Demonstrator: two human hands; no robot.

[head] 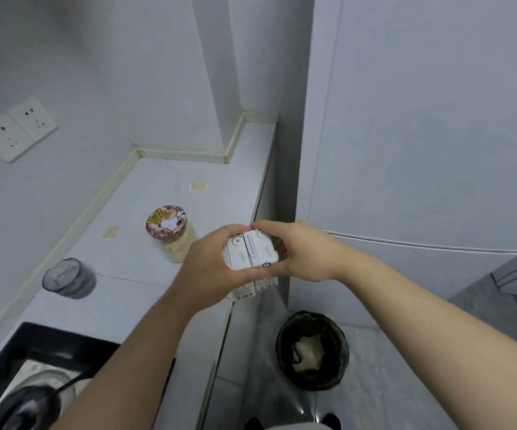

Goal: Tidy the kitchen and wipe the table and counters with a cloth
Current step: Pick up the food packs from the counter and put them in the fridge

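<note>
White cartons (pixel 251 256) clamped side by side between both hands.
Fingers (pixel 230 230) of the left hand (pixel 207 265) and right hand (pixel 300 252) curled round the pair over the counter (pixel 188 172) edge, near the lidded jar (pixel 170 231). Tidying, probably; next the pair needed setting down together before any wiping.

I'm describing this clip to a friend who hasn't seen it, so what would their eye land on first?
Dead centre, the left hand and right hand grip two white cartons pressed side by side, above the counter's front edge. Just left of them on the counter stands a jar with a cartoon-dog lid. Below on the floor sits a black bin with something pale inside.
</note>
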